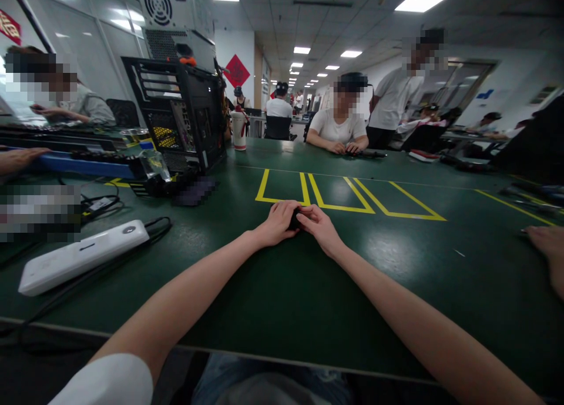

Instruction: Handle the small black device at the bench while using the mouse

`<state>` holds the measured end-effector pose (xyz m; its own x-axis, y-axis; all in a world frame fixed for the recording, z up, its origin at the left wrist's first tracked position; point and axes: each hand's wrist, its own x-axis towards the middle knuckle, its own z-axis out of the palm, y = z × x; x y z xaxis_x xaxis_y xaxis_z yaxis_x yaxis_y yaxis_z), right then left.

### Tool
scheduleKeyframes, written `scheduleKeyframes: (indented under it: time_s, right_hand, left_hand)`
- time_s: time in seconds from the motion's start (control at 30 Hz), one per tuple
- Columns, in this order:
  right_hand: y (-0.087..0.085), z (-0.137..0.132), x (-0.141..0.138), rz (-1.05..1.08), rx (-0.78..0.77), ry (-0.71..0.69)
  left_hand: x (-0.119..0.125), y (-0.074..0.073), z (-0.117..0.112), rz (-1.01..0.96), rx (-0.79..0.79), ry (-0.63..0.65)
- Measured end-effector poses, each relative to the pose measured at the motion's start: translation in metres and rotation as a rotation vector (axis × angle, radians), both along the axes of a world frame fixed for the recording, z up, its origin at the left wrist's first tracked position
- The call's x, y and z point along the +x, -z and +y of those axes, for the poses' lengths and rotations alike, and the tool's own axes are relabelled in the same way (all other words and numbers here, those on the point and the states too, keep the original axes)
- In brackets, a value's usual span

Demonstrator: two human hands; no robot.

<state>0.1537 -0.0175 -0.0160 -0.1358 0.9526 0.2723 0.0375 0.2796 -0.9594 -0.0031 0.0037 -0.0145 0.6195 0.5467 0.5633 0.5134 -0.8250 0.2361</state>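
Note:
Both my hands meet at the middle of the green table [273, 299], close to the yellow tape outlines. Between them is a small black object [294, 220], mostly covered by fingers, so its kind cannot be made out. My left hand [277, 224] is closed around its left side and top. From the right, my right hand [321, 225] grips the same object with thumb and fingers. Just beyond the hands, yellow tape [339, 207] marks several open-ended shapes on the tabletop.
At left lie a white power strip [86, 255] with a black cable and a blue bar [88, 165]. An open black computer case [176, 111] and a cup [238, 130] stand behind. A co-worker [339, 123] sits opposite; another person's hand [549, 246] rests at far right.

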Motion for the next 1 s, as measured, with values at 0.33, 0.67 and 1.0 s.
scheduleKeyframes:
  time_s: [0.33, 0.67, 1.0]
  right_hand:
    - [0.0016, 0.0025, 0.0075, -0.021, 0.011, -0.092]
    - [0.0005, -0.0001, 0.0057, 0.039, -0.080, -0.045]
    - [-0.0017, -0.0023, 0.0022, -0.023, 0.019, -0.147]
  left_hand:
    - [0.0012, -0.0010, -0.0023, 0.019, -0.011, -0.001]
    - [0.0019, 0.0012, -0.0015, 0.024, 0.030, -0.015]
    - [-0.0054, -0.0027, -0.0061, 0.025, -0.012, -0.028]
